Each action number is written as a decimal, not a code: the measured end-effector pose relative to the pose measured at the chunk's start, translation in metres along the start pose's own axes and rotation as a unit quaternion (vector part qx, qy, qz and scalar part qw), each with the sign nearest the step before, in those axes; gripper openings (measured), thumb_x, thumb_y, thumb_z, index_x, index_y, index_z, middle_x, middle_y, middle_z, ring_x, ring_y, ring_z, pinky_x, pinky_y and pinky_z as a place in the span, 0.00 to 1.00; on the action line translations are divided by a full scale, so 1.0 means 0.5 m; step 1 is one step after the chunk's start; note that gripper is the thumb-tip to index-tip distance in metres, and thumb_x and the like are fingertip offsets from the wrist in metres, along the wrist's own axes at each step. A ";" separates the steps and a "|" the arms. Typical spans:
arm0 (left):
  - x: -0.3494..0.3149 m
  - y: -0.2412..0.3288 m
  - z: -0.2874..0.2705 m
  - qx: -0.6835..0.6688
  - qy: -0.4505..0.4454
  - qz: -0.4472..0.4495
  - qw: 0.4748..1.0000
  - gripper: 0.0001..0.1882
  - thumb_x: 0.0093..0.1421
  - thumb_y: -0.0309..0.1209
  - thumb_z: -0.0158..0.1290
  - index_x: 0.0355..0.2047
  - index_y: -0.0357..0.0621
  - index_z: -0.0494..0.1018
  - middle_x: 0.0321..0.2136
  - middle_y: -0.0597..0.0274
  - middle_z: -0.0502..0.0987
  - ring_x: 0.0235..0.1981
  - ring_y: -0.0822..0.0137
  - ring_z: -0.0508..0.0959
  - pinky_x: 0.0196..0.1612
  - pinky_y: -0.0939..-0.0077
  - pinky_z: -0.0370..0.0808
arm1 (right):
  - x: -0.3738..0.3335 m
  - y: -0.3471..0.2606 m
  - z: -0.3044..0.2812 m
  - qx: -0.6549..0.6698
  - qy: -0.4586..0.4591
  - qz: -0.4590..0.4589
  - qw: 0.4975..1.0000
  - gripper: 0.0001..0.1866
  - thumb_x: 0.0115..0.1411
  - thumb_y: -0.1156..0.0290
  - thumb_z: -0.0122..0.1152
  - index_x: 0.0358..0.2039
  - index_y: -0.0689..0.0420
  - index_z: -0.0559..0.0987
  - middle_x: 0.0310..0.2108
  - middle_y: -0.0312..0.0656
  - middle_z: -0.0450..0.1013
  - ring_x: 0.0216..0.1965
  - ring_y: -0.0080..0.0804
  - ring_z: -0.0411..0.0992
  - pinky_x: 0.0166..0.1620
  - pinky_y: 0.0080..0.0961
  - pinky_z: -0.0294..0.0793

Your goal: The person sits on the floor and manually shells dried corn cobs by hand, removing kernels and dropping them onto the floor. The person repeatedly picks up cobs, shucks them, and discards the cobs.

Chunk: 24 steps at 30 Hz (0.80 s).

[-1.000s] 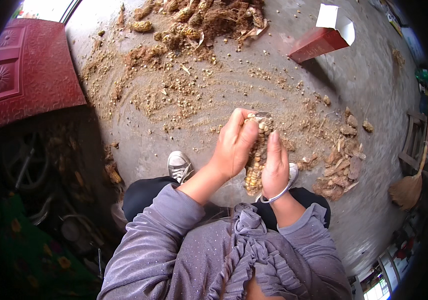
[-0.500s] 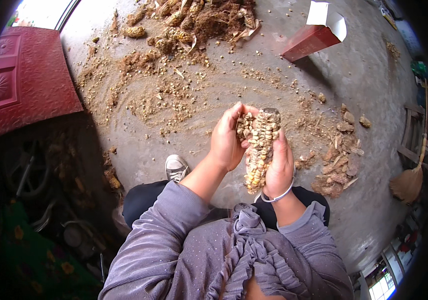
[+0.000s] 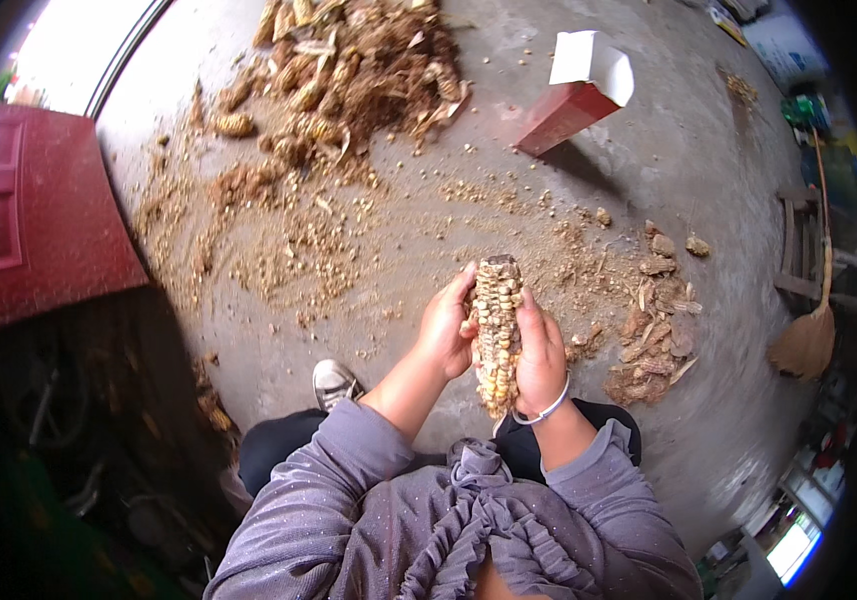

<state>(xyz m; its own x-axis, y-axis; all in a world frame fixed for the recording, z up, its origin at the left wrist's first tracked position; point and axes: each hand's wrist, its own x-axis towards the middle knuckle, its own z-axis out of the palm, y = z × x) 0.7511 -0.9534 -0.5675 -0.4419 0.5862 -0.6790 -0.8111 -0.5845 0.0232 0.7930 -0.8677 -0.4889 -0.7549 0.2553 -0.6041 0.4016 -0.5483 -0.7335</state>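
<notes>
At the far left stood a red panel point(image 3: 54, 225) bearing moulded flower reliefs, with dark, indistinct items below it. To its right, loose kernels point(image 3: 294, 250) were scattered over the grey floor point(image 3: 259, 345). Beyond them, at the upper edge, lay a pile of corn ears and brown silk point(image 3: 389, 75). One canvas shoe point(image 3: 334, 383) was visible near the person's left knee.

The left hand point(image 3: 446, 328) was curled against the left side of an ear of corn point(image 3: 498, 325); its hidden fingers could not be inspected. The ear was held in front of the torso, between both hands, dark end pointing away from the body and kernels still attached. The right hand point(image 3: 543, 358) gripped the ear's right side, thumb along it; a pale bracelet point(image 3: 553, 402) circled that wrist.

Farther right stood an open-topped red box point(image 3: 564, 112), then a heap of brown scraps point(image 3: 654, 350), a wooden frame point(image 3: 799, 240) and a broom point(image 3: 805, 340).
</notes>
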 end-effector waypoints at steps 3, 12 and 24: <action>0.023 0.006 0.056 0.049 0.090 0.026 0.994 0.14 0.58 0.41 0.40 0.23 0.46 0.63 0.16 0.67 0.65 0.13 0.77 0.61 0.13 0.85 0.56 | 0.009 -0.045 -0.024 0.152 -0.055 0.068 0.984 0.25 0.56 0.49 0.37 0.34 0.60 0.68 0.21 0.40 0.68 0.17 0.29 0.67 0.18 0.23 0.68; 0.173 0.111 0.426 0.283 -0.045 0.292 0.912 0.13 0.58 0.37 0.39 0.22 0.43 0.64 0.18 0.64 0.66 0.15 0.74 0.64 0.17 0.83 0.62 | 0.026 -0.121 -0.091 0.326 -0.008 0.085 0.941 0.22 0.56 0.48 0.36 0.29 0.56 0.67 0.16 0.42 0.66 0.15 0.30 0.66 0.17 0.23 0.67; 0.273 0.142 0.519 0.703 0.041 0.516 0.489 0.14 0.53 0.33 0.45 0.33 0.34 0.71 0.31 0.50 0.73 0.34 0.61 0.72 0.39 0.72 0.68 | 0.045 -0.138 -0.158 0.443 -0.020 0.147 0.884 0.22 0.55 0.48 0.40 0.30 0.56 0.67 0.20 0.40 0.67 0.17 0.29 0.67 0.20 0.24 0.68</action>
<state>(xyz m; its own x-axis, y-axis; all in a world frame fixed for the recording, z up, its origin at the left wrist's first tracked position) 0.5335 -0.7694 -0.4679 -0.9233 0.3279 0.1999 0.3389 0.4509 0.8258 0.7894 -0.7611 -0.4764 -0.7100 -0.0214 -0.7038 0.0344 -0.9994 -0.0043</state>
